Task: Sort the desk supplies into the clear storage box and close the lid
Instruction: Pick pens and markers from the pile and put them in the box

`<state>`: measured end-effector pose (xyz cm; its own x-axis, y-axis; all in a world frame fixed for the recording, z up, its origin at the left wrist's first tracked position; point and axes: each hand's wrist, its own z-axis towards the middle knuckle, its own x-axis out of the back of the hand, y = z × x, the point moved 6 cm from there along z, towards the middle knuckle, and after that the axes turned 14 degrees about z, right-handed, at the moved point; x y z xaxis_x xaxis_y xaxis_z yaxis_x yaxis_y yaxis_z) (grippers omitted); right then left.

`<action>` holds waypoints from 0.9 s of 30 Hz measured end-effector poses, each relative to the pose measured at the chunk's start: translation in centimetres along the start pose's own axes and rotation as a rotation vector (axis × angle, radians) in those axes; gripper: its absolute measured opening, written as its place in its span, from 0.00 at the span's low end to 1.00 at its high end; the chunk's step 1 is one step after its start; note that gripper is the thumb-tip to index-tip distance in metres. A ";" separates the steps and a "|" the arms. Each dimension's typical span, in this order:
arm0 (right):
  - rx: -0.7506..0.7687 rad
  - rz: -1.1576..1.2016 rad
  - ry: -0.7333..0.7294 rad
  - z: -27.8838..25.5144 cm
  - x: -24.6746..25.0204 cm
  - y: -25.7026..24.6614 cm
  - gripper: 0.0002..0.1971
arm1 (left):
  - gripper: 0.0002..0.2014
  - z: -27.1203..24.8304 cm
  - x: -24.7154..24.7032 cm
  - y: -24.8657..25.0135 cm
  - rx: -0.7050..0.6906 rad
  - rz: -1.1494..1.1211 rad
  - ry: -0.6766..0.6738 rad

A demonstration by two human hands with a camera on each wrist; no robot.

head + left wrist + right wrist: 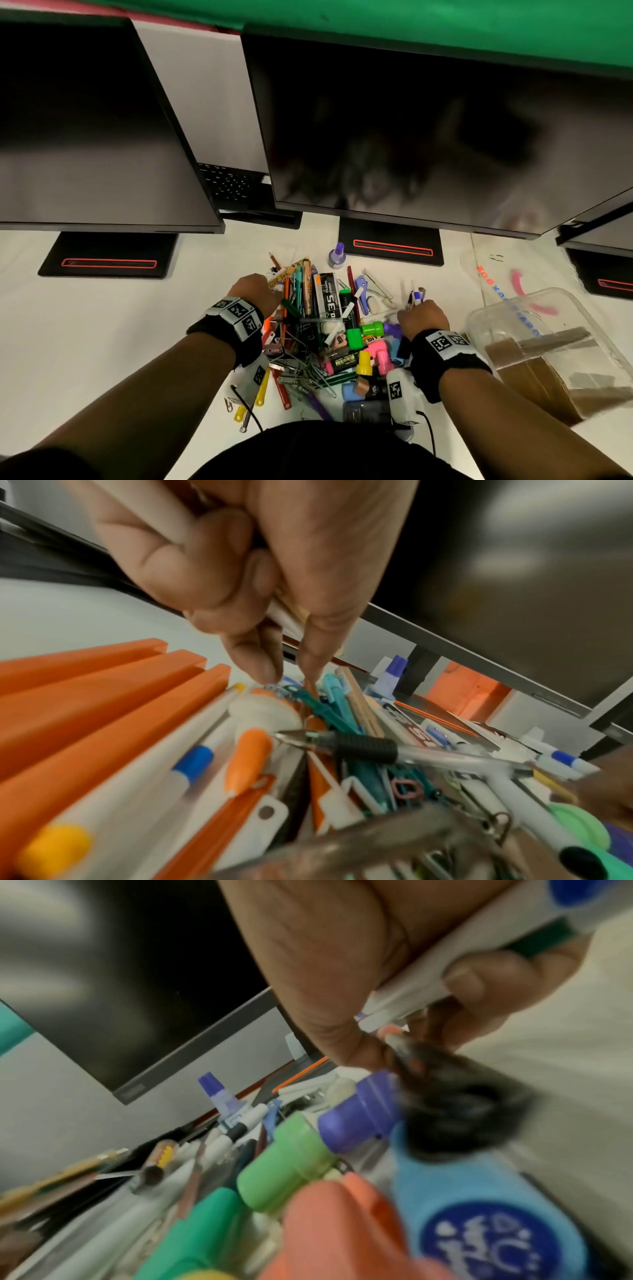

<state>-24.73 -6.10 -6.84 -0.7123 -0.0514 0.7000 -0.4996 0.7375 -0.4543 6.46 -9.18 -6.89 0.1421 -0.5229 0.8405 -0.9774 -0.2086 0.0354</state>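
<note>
- Two dark monitors fill the upper half of the head view; their screens show only blurred reflections, and a third is cut off at the right edge.
- The white surface spreads across the lower half, partly hidden by both forearms.
- The clear storage box sits at the lower right of the head view, tilted and smeared by motion blur; something brown shows through its wall, and what it is cannot be made out.
- The pile of desk supplies lies at centre bottom between the wrists: pens, highlighters, clips, a black staple box; the near edge is hidden behind the person's body.
- The left hand reaches down from the top of its wrist view, fingers curled around thin pale sticks, tips touching the pile.
- The right hand fills the top of its wrist view, thumb and fingers clamped on a white pen with a blue band; a blurred dark object below the fingers cannot be identified.
- A small purple-capped bottle stands upright just above the pile.
</note>
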 end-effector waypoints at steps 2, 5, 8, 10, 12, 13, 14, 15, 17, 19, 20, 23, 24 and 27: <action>0.106 0.001 -0.018 -0.8 0.2 -1.5 0.14 | 0.16 0.0 -0.3 0.5 -0.003 0.012 -0.011; 0.325 -0.013 -0.057 -3.1 -0.3 -4.5 0.08 | 0.15 -0.1 -0.5 1.0 -0.005 0.005 -0.003; 0.452 -0.104 -0.101 -5.0 -2.3 -6.6 0.11 | 0.16 -0.4 0.1 1.3 -0.014 -0.031 0.036; 0.442 -0.177 -0.123 -5.4 -3.8 -7.1 0.19 | 0.14 -0.4 0.6 1.6 -0.025 -0.066 0.065; 0.414 -0.274 -0.135 -5.5 -5.0 -7.4 0.25 | 0.12 -0.2 0.8 1.9 -0.041 -0.087 0.085; 0.404 -0.308 -0.133 -5.6 -5.4 -7.6 0.27 | 0.12 0.0 0.9 2.2 -0.048 -0.089 0.086; 0.393 -0.335 -0.132 -5.5 -5.7 -7.7 0.28 | 0.13 0.3 0.9 2.5 -0.054 -0.081 0.080; 0.382 -0.355 -0.131 -5.4 -5.9 -7.8 0.28 | 0.13 0.5 0.9 2.8 -0.060 -0.061 0.070; 0.365 -0.378 -0.139 -5.2 -6.1 -7.7 0.25 | 0.13 0.8 0.7 3.3 -0.070 -0.006 0.052; 0.380 -0.368 -0.155 -5.1 -6.2 -7.5 0.20 | 0.10 0.9 0.5 3.6 -0.074 0.035 0.040; 0.389 -0.353 -0.159 -5.0 -6.1 -7.4 0.18 | 0.10 1.0 0.4 3.7 -0.080 0.048 0.041; 0.388 -0.299 -0.155 -5.0 -5.8 -7.0 0.18 | 0.09 1.2 0.3 3.8 -0.077 0.051 0.050; 0.393 -0.287 -0.151 -4.9 -5.7 -6.9 0.18 | 0.09 1.2 0.3 3.8 -0.072 0.049 0.046; 0.443 -0.285 -0.172 -5.2 -5.5 -6.7 0.17 | 0.11 1.1 0.0 4.2 -0.083 0.076 0.047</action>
<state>-14.90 -7.30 -4.79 -0.5700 -0.3448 0.7458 -0.8178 0.3260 -0.4743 2.48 -10.98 -7.35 0.0620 -0.4952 0.8666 -0.9949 -0.1001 0.0140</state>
